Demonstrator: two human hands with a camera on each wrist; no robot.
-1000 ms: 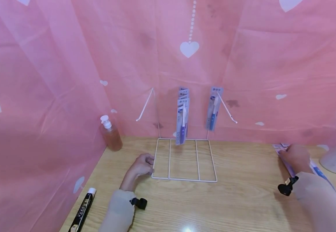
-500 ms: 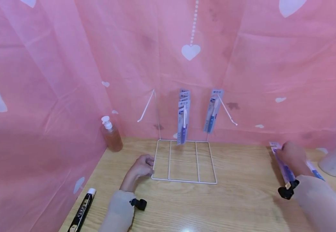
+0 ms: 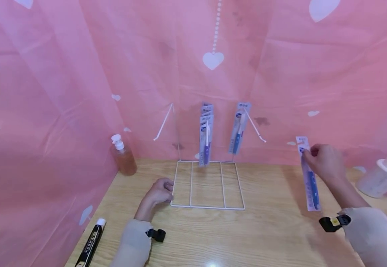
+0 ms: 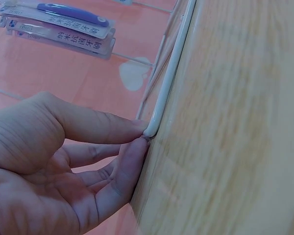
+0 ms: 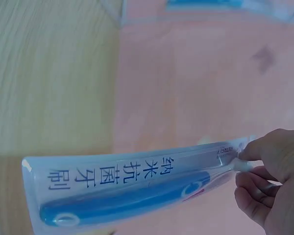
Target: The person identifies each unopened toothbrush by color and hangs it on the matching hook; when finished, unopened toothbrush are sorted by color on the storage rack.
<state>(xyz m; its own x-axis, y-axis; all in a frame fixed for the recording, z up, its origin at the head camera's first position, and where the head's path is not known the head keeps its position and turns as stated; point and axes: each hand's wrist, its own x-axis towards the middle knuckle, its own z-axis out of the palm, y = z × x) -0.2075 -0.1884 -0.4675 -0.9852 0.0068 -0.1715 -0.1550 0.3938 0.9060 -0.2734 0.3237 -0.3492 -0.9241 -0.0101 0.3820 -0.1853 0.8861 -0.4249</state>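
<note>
In the head view, my left hand (image 3: 158, 191) pinches the front left corner of a white wire display rack (image 3: 208, 207). The left wrist view shows thumb and finger on the rack's wire (image 4: 169, 78), low against the table. At the right, my right hand (image 3: 327, 161) holds a packaged toothbrush (image 3: 310, 181) upright by its upper part. Its blue handle (image 5: 122, 200) shows through the clear pack in the right wrist view. Several packaged toothbrushes (image 3: 207, 141) hang from the rack's middle; another blue packaged toothbrush (image 3: 238, 129) hangs on the right hook.
The left hook (image 3: 162, 123) of the rack has nothing on it. An amber pump bottle (image 3: 125, 159) stands at the back left, a black tube (image 3: 91, 243) lies front left. A white bottle (image 3: 381, 176) is at the far right. A pink curtain (image 3: 140, 55) hangs behind.
My right hand has raised a packaged toothbrush off the right side of the table and brought it slightly left, turned upright. The left hand stays at the rack's corner.
</note>
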